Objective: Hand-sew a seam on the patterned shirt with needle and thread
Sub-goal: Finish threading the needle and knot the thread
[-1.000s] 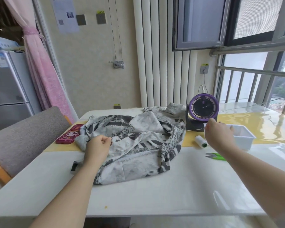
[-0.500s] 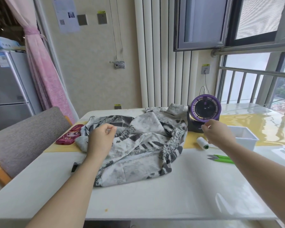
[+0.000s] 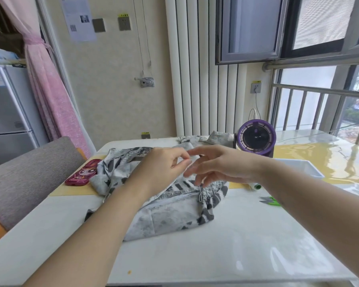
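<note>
Left hand (image 3: 164, 169) pinches thread (image 3: 200, 193) above shirt (image 3: 170, 216); right hand (image 3: 224, 164) just beside, fingers spread wide, blurred.

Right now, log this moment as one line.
left hand: pinches thread | right hand: fingers spread, beside it | patterned shirt: bunched on table below | scissors: lying on table

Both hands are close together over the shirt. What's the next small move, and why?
Probably close the right hand on the thread just beside the pinch of the left hand. Its fingers are spread and hold nothing, while loose thread droops onto the shirt, so the stitch looks slack.
</note>
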A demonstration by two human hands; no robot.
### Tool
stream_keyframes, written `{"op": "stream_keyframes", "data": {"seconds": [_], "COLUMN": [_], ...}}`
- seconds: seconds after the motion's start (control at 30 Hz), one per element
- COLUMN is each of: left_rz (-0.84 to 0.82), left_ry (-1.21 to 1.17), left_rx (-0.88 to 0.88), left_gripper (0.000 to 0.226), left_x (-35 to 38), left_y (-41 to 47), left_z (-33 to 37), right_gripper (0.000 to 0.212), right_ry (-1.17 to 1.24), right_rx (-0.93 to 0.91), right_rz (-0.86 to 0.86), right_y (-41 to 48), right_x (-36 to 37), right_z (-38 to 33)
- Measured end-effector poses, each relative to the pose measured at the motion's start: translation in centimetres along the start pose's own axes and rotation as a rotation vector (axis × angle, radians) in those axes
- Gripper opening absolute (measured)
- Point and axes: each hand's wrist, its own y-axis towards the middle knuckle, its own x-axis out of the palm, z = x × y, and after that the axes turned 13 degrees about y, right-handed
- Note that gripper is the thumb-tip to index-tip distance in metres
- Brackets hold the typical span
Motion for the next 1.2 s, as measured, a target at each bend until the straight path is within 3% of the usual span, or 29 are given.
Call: {"op": "stream_keyframes", "data": {"seconds": [0.1, 0.2, 0.43, 0.77, 0.97, 1.07, 1.13, 1.2], "left_rz": [-0.031, -0.065, -0.116, -0.03, -0.072, -0.12, -0.145, -0.145], "left_ry": [-0.076, -0.144, -0.191, -0.377, -0.29, -0.156, -0.062, -0.017], "left_rx": [-0.013, -0.011, -0.147, -0.272, -0.27, -0.211, -0.171, -0.136], "left_gripper": [0.009, 0.002, 0.007, 0.003, 0.007, 0.008, 0.008, 0.009], "left_x": [0.0, 0.2, 0.1, -0.5, -0.5, -0.6, -0.8, -0.9], "left_y": [-0.3, -0.8, -0.8, -0.4, -0.3, -0.3, -0.2, -0.1], "left_z": [-0.3, -0.3, -1.2, -1.3, -0.8, -0.3, 0.4, 0.9], "right_gripper": [0.015, 0.027, 0.013, 0.011, 0.009, 0.026, 0.039, 0.038], "right_ry": [-0.075, -0.197, -0.532, -0.761, -0.862, -0.836, -0.697, -0.536], "right_rx": [-0.041, -0.103, -0.161, -0.165, -0.139, -0.122, -0.129, -0.145], "right_rz": [0.026, 0.119, 0.256, 0.266, 0.267, 0.262, 0.247, 0.197], "right_y": [0.5, 0.5, 0.1, -0.2, -0.3, -0.3, -0.2, 0.0], "right_x": [0.2, -0.3, -0.8, -1.3, -1.5, -1.4, -1.0, -0.4], "right_z": [0.8, 1.1, 0.8, 1.2, 1.5, 1.3, 1.0, 0.7]}}
